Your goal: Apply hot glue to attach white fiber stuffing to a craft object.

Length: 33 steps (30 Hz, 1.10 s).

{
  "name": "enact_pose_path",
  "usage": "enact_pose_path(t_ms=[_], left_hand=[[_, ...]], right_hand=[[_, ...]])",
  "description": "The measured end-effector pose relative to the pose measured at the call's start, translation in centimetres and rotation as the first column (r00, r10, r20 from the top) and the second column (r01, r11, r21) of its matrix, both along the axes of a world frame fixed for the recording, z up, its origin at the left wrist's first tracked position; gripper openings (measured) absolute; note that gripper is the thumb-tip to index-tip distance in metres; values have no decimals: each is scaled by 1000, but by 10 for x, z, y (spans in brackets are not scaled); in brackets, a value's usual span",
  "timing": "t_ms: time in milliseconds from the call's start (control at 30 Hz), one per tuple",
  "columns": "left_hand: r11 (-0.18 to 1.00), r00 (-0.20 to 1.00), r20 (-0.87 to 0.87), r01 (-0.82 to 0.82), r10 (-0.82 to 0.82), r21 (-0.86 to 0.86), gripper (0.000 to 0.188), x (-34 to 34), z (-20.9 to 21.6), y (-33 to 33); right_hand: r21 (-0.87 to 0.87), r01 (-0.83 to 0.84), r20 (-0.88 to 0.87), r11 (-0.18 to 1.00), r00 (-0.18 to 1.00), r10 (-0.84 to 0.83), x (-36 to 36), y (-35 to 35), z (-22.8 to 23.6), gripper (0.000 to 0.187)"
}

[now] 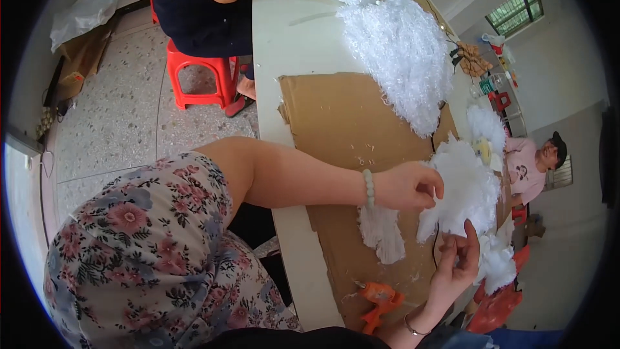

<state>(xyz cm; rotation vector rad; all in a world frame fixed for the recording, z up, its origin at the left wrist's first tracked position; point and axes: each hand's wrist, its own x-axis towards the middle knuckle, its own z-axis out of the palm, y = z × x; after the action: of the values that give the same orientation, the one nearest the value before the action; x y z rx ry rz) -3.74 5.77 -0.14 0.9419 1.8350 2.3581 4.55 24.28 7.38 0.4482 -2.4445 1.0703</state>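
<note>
My left hand [410,186], with a pale bead bracelet at the wrist, hovers over the cardboard sheet [342,123]. Its fingers curl in a pinch; whatever is between them is too small to make out. My right hand [455,262] is raised nearby, index finger stretched and the others bent apart, with nothing visible in it. Just beyond both hands lies a fluffy white feather-like piece [462,178]. Below my left wrist rests a flat white strip of similar material [382,236]. An orange glue gun [380,297] lies on the cardboard beside my right forearm.
A large heap of shiny white tinsel-like strands [397,45] covers the far table [303,39]. More white fluff [497,264] lies to the right. Dark cable crosses the cardboard. One person sits at upper left near a red stool [200,78]; another person [526,171] is across the table.
</note>
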Motion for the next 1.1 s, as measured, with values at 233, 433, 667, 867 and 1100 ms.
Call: enact_pose_path(t_ms=[233, 433, 667, 867, 1100], left_hand=[[902, 871, 407, 88, -275, 423, 14, -16, 10, -32], [906, 796, 445, 301, -411, 297, 14, -13, 3, -17], [915, 777, 488, 377, -398, 146, 11, -21, -19, -15], [951, 823, 479, 294, -304, 98, 11, -13, 0, -19], [995, 934, 343, 87, -99, 49, 16, -21, 29, -35]], right_hand=[[171, -101, 263, 980, 963, 53, -19, 23, 22, 21], [150, -167, 493, 974, 867, 73, 12, 36, -5, 27], [293, -317, 356, 902, 912, 205, 1, 18, -38, 24], [399, -198, 245, 895, 964, 104, 7, 28, -40, 22], [398, -165, 237, 902, 969, 72, -6, 34, -38, 24]])
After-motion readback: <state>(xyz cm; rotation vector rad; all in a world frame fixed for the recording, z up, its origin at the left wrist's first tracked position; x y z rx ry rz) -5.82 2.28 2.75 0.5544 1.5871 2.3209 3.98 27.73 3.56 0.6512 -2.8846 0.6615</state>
